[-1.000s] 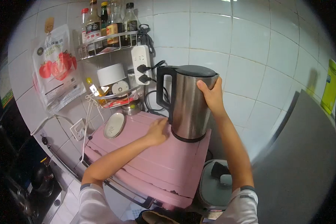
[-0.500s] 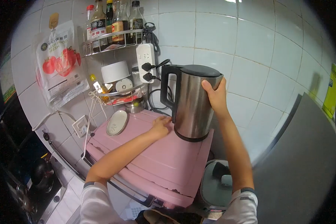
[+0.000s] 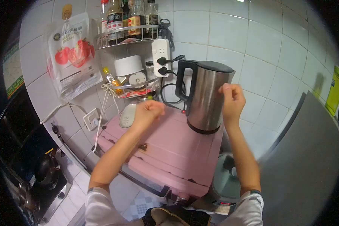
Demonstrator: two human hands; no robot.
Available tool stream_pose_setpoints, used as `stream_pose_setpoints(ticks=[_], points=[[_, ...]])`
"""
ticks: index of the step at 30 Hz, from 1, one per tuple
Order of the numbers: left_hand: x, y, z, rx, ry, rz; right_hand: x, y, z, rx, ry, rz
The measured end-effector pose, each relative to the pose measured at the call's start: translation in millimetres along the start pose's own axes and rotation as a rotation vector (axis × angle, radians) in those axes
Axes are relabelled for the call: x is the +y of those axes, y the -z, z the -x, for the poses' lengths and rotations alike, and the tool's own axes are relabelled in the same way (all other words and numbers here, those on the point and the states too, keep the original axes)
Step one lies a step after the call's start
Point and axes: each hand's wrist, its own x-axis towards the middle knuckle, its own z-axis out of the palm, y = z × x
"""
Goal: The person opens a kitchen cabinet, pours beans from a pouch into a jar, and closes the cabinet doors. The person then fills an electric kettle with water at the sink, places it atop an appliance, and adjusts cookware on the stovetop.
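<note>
A steel kettle (image 3: 206, 98) with a black handle and lid stands upright on the pink surface (image 3: 169, 150). A small red light shows at the foot of its handle. My left hand (image 3: 148, 113) is raised left of the kettle, apart from it, with its fingers curled. Just right of the kettle's body is my right hand (image 3: 233, 100), fingers bent in; whether it still touches the steel cannot be made out. Behind my left hand lies an oval dish (image 3: 128, 116), partly covered.
Bottles (image 3: 135, 20) fill an upper corner rack, above a lower rack with a white roll (image 3: 128, 66). A power strip (image 3: 161, 56) holds two black plugs. A green-lidded appliance (image 3: 226, 179) stands below right; a wok (image 3: 47, 169) is at lower left.
My left hand has lifted away from the kettle's base and moved left. My right hand has let go of its hold near the rim and curled. A red light now shows on the kettle.
</note>
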Motion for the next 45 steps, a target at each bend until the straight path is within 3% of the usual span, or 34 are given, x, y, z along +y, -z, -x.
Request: stream_pose_setpoints(ticks=[1, 2, 3, 6, 9, 11, 13, 15, 16, 17, 19, 20, 22, 23, 25, 45], points=[[9.2, 4.6, 4.0, 0.128, -0.019, -0.003, -9.5, -2.1, 8.8, -0.203, -0.175, -0.187], [3.9, 9.9, 0.2, 0.219, -0.099, 0.02, -13.8, -13.7, 20.2, -0.198, -0.082, -0.124], [-1.6, 16.6, -2.9, 0.215, -0.097, 0.012, -31.4, -22.1, 30.6, -0.282, -0.121, -0.141], [-7.4, 29.5, -5.2, 0.271, -0.188, 0.375, -55.5, -52.2, 63.8, -0.467, -0.052, -0.134], [-12.8, 13.5, 0.2, 0.323, -0.212, 0.394, -84.0, -79.5, 85.2, -0.593, -0.171, -0.056], [-6.0, 0.6, 11.0, 0.255, -0.158, 0.365, -82.0, -97.7, 102.0, -0.539, -0.208, -0.063], [-41.4, -10.1, -5.9, 0.218, -0.4, 0.257, -73.2, -111.5, 115.4, -0.495, -0.239, -0.068], [-53.8, -19.7, -8.9, 0.232, -0.419, 0.258, -67.3, -114.0, 117.3, -0.32, -0.249, 0.07], [-58.1, -23.0, -5.9, 0.247, -0.424, 0.256, -74.9, -111.1, 112.4, -0.282, -0.334, -0.123], [-62.5, -22.8, -2.8, 0.244, -0.427, 0.27, -73.5, -107.9, 111.0, -0.283, -0.324, -0.112], [-67.1, -21.3, 6.3, 0.235, -0.371, -0.058, -58.2, -102.2, 109.3, -0.217, -0.346, 0.182], [-67.4, -22.7, 10.0, 0.23, -0.379, -0.046, -51.0, -98.3, 112.8, -0.212, -0.334, 0.19], [-68.3, -24.3, 17.4, 0.319, -0.577, -0.509, -35.4, -88.1, 132.4, -0.167, -0.1, 0.252], [-69.2, -25.3, 20.4, 0.323, -0.591, -0.504, -25.8, -84.8, 137.4, -0.161, -0.086, 0.25], [-70.5, -25.4, 25.7, 0.167, -0.617, -0.635, -17.5, -81.1, 140.5, -0.358, 0.026, 0.466], [-79.4, -26.3, 20.4, 0.178, -0.478, -0.63, -15.4, -89.1, 141.9, -0.392, -0.006, 0.482]])
